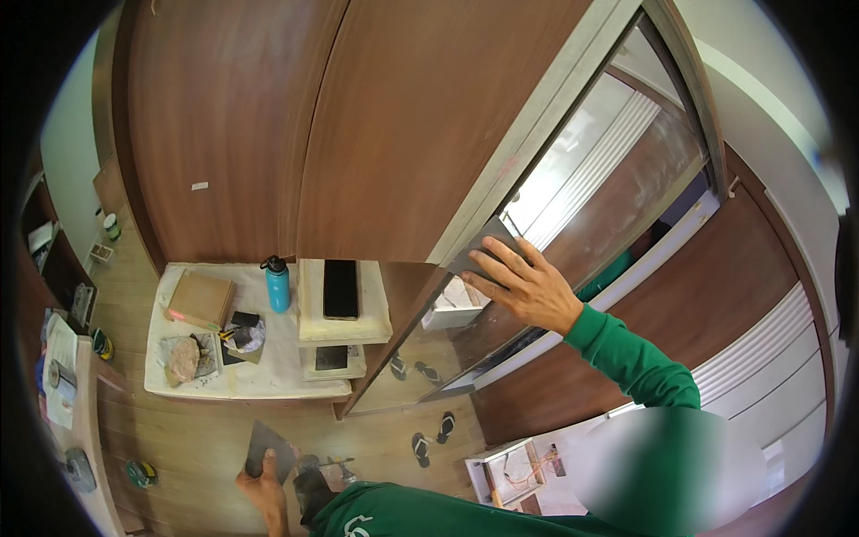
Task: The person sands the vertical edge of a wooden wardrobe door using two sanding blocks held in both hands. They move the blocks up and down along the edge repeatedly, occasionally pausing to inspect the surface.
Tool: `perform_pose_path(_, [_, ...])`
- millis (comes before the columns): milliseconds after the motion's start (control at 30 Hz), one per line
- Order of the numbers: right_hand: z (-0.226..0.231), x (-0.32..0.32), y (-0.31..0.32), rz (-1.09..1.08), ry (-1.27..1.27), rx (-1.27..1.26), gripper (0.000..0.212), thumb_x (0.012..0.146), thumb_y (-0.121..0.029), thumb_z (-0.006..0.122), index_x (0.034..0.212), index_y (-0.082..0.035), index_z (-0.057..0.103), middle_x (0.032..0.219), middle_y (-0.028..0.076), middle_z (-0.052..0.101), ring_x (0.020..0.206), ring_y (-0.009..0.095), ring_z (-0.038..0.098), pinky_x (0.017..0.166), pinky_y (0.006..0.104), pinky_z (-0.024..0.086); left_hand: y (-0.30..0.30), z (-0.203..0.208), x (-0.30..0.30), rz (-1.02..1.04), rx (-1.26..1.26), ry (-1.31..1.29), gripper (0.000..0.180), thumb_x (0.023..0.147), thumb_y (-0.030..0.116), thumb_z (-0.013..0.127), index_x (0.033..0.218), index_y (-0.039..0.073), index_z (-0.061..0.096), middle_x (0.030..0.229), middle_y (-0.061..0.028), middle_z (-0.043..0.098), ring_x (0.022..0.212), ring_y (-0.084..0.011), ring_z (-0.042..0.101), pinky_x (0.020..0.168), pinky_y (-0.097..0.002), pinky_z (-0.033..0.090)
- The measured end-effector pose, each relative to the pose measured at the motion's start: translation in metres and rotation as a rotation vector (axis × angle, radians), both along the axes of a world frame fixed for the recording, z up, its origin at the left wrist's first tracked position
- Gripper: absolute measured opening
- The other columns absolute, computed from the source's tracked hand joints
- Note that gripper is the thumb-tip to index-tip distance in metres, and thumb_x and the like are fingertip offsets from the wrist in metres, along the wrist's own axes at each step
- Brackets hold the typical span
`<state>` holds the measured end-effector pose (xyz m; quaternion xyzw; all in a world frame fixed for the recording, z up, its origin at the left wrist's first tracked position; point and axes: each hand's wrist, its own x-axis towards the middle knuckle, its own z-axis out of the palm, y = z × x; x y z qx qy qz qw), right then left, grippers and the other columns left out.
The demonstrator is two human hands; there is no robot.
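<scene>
Of two matte, dark-grey sandpaper sheets, the first sandpaper sheet is just off centre toward 2 o'clock, flat on a pale, straight-edged strip that climbs toward 1 o'clock; my right hand is spread over it, fingers extended and slightly parted, though I cannot tell what my thumb does; at 7 o'clock my left hand is closed, thumb across the face of the second sandpaper sheet, a stiff, angular piece. Beyond the strip, at 2 o'clock, a glossy mirror shows whitish smears; from 11 to 12 o'clock stand two smooth, wood-grained brown panels; between 8 and 9 o'clock, a bench with a pale covering bears one cylindrical turquoise bottle and one boxy brown carton; beside them, one slim black phone lies on a shelf; at 6 o'clock, two dark flip-flops rest on the plank floor; at 5 o'clock, one open box-shaped drawer holds thin orange wires.
</scene>
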<state>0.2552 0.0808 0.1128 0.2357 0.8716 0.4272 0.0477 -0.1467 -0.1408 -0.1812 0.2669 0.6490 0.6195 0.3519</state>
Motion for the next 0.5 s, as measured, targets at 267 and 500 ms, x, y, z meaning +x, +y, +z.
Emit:
perform_pose_path(267, [0.004,-0.006,0.007,0.028,-0.051,-0.002,0.054,0.091,-0.019,0.063,0.144,-0.024,0.06,0.152,0.001,0.05,0.146,0.025,0.043,0.113,0.0448,0.043,0.012,0.001,-0.01,0.063,0.016,0.027,0.017,0.093,0.008,0.072,0.087,-0.007,0.073,0.079,-0.0046,0.071,0.071,-0.0114,0.06,0.067,-0.0281,0.049])
perform_pose_path(500, [0.008,-0.007,0.01,0.048,-0.031,-0.031,0.054,0.089,-0.017,0.062,0.143,-0.018,0.062,0.155,0.003,0.049,0.15,0.025,0.039,0.118,0.0458,0.038,0.021,0.0,-0.01,0.03,0.035,0.022,0.02,0.093,0.011,0.074,0.088,-0.008,0.074,0.08,-0.0051,0.072,0.071,-0.0109,0.06,0.066,-0.0273,0.048])
